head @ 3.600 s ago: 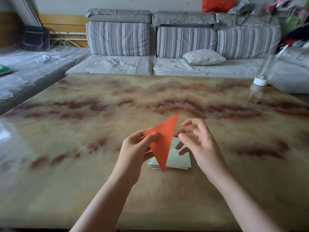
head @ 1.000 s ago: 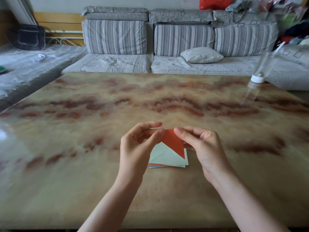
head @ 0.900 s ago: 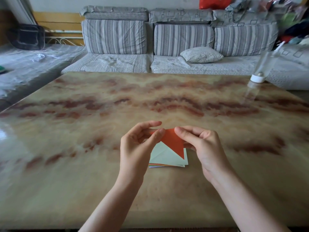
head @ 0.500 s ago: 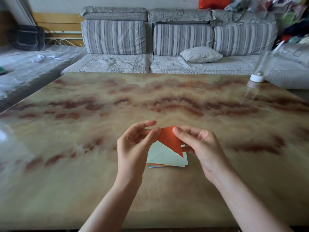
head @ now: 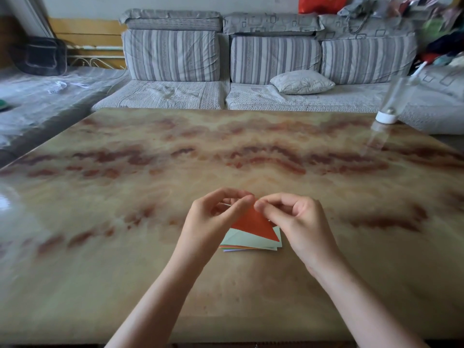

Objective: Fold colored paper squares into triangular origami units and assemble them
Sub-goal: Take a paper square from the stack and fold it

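Nearest to me, both forearms come in over the near edge of the marble-patterned table [head: 125, 272] and converge toward the middle. Just past the wrists sits the stack of colored paper squares [head: 248, 241], flat on the table, with a pale green sheet on top and thin orange and purple edges peeking out below.

Over that stack is the orange-red triangle [head: 253, 224], its long point aimed near and right, toward the stack's right corner. The left hand [head: 213, 222] pinches its upper left part between thumb and forefinger, other fingers curled, and hides that side of the paper from me. The right hand [head: 298, 221] pinches the top tip, thumb and forefinger tight together. The two pinches almost touch. I can't tell whether the triangle brushes the green sheet or clears it.

I'd call this the folding step on a first unit, with nothing assembled yet. The square is already down to a triangle, and I read the fingers as lining up layers at the apex for a crease. The next move, I reckon, wants those corners matched exactly, then a firm press run along the fold, best done down against the table.

Farther out, at the table's far right edge, stands a clear bottle [head: 391, 101], well apart from the work. Beyond it is the striped grey sofa [head: 175, 56], with a small pillow [head: 301, 82] on its seat.
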A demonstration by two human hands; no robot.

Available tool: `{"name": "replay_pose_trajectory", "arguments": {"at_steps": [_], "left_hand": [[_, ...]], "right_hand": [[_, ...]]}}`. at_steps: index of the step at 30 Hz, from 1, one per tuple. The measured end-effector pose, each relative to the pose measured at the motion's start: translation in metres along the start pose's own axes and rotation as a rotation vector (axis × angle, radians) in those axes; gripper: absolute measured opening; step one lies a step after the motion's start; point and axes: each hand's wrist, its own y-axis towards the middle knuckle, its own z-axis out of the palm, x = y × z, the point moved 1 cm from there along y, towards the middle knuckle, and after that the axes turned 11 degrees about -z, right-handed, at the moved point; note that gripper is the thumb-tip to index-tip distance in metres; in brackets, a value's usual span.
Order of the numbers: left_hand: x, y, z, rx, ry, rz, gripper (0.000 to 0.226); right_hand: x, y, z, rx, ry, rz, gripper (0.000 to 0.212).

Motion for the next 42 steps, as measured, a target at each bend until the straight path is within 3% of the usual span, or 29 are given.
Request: {"name": "replay_pose_trajectory", "arguments": {"at_steps": [12,27,33,37,42], "left_hand": [[0.007,-0.002,0.006,-0.269,-0.009,0.072,0.02],[0.008,0.004,-0.003,-0.378,0.023,0.074,0.019],[0.005,0.019,-0.034,-0.504,-0.128,0.027,0.025],[0.006,0.012,-0.024,-0.37,-0.162,-0.036,0.02],[0.013,0.003,0.006,-0.223,-0.122,-0.073,0.021]], "right_hand": [[0.0,-0.001,0.005,0.102,-0.019,0.033,0.009],[0.006,-0.008,-0.011,0.257,-0.057,0.033,0.011],[0.006,-0.011,-0.023,0.251,-0.07,0.064,0.013],[0.003,-0.007,-0.025,0.104,-0.01,0.06,0.014],[0.002,-0.006,-0.012,0.115,0.006,0.071,0.027]]}}
